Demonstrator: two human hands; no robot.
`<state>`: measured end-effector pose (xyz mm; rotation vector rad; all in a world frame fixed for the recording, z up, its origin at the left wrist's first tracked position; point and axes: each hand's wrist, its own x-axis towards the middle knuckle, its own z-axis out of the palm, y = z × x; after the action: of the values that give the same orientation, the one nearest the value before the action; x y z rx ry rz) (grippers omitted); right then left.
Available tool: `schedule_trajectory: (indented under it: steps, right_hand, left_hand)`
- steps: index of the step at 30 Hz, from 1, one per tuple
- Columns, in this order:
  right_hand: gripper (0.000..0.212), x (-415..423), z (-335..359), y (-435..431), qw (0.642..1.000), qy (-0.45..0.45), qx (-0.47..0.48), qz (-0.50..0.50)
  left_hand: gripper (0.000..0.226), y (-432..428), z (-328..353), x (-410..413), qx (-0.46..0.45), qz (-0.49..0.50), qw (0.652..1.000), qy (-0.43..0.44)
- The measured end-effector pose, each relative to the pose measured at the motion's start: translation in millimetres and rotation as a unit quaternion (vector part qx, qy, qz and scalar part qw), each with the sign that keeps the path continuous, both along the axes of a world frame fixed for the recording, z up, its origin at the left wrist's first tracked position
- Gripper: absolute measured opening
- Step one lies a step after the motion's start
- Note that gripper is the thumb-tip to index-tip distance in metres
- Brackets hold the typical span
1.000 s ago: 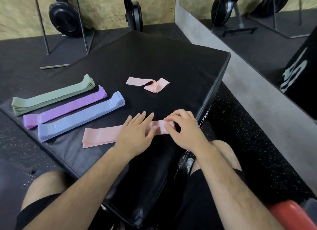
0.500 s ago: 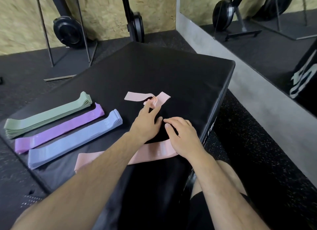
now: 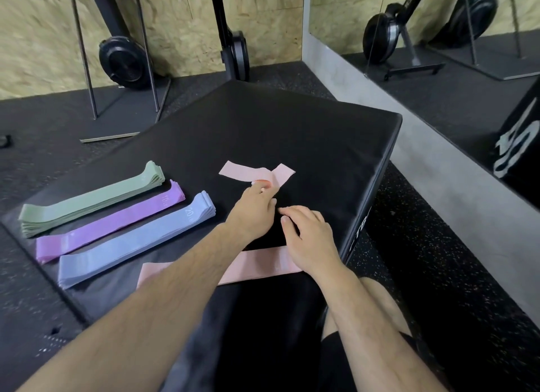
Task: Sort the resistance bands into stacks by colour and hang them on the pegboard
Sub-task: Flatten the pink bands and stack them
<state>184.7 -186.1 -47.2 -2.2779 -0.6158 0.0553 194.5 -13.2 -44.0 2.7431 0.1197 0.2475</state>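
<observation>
- You have four colours of resistance bands on the black padded box (image 3: 292, 134): one green stack (image 3: 90, 200), one purple stack (image 3: 111, 229), one blue stack (image 3: 137, 241) and one flat pink band (image 3: 257, 263).
- These four lie side by side. Green is the farthest and pink the nearest, and each long axis runs from near left to far right.
- The purple shows "10" and the blue shows "20" at their far right ends.
- One more loose pink band (image 3: 248, 172) lies apart, farther on the box. It is folded over itself: the long arm points left, the short end points far right.
- Your left hand (image 3: 254, 213) reaches to this loose band with the fingers stretched and together, the tips on the fold. I cannot tell if they pinch it.
- Your right hand (image 3: 312, 239) lies palm down with the fingers lightly bent and holding nothing. Its heel covers the right end of the flat pink band.
</observation>
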Motion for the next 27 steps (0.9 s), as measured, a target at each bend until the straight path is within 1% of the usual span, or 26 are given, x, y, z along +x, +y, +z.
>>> schedule_trajectory:
  steps: [3, 5, 7, 9, 11, 12, 13, 14, 15, 16, 17, 19, 22, 24, 26, 27]
  right_hand:
    - [0.034, -2, 0, 2, 1.000, 0.019, 0.000, -0.002]
    - [0.034, 0, 1, 0, 0.998, 0.041, 0.045, -0.005]
    - [0.032, 1, 7, -3, 0.990, 0.071, 0.121, -0.017]
    - [0.028, 1, 17, -4, 0.980, 0.099, 0.172, -0.033]
    - [0.024, 0, 31, -3, 0.970, 0.118, 0.206, -0.052]
    - [0.021, 1, 35, -2, 0.960, 0.147, 0.231, -0.066]
    - [0.017, 1, 40, 0, 0.942, 0.195, 0.263, -0.078]
    - [0.021, 0, 45, 2, 0.922, 0.248, 0.283, -0.086]
    - [0.031, 0, 47, 3, 0.905, 0.288, 0.299, -0.094]
    - [0.039, -1, 49, 4, 0.896, 0.308, 0.304, -0.098]
    - [0.045, -2, 51, 4, 0.894, 0.311, 0.307, -0.097]
    - [0.051, -6, 59, 4, 0.904, 0.293, 0.300, -0.084]
    - [0.050, -15, 84, 1, 0.920, 0.262, 0.288, -0.041]
    - [0.045, -19, 104, 0, 0.931, 0.229, 0.283, -0.009]
    - [0.042, -24, 122, -1, 0.938, 0.198, 0.283, 0.030]
    - [0.041, -28, 130, -2, 0.938, 0.188, 0.288, 0.047]
  left_hand:
    - [0.022, -4, 6, 8, 0.025, 0.009, 0.999, 0.020]
    - [0.017, -5, 8, 4, 0.017, 0.002, 1.000, -0.002]
    - [0.022, -7, 10, -8, 0.014, -0.013, 1.000, -0.016]
    - [0.032, -11, 11, -25, 0.019, -0.036, 0.999, -0.034]
    - [0.038, -20, 18, -48, 0.005, -0.070, 0.994, -0.087]
    - [0.037, -27, 25, -61, -0.022, -0.089, 0.989, -0.119]
    - [0.035, -32, 32, -72, -0.052, -0.109, 0.983, -0.138]
    - [0.034, -35, 37, -81, -0.078, -0.127, 0.978, -0.143]
    - [0.034, -38, 40, -88, -0.103, -0.135, 0.977, -0.130]
    - [0.035, -39, 40, -93, -0.132, -0.133, 0.977, -0.105]
    - [0.035, -40, 42, -98, -0.163, -0.116, 0.976, -0.081]
    - [0.032, -38, 47, -104, -0.233, -0.035, 0.970, -0.064]
    - [0.023, -34, 68, -108, -0.338, 0.103, 0.932, -0.077]
    - [0.016, -31, 83, -108, -0.411, 0.142, 0.899, -0.052]
    - [0.016, -31, 98, -109, -0.467, 0.144, 0.872, -0.029]
    - [0.017, -31, 105, -110, -0.491, 0.145, 0.858, -0.034]
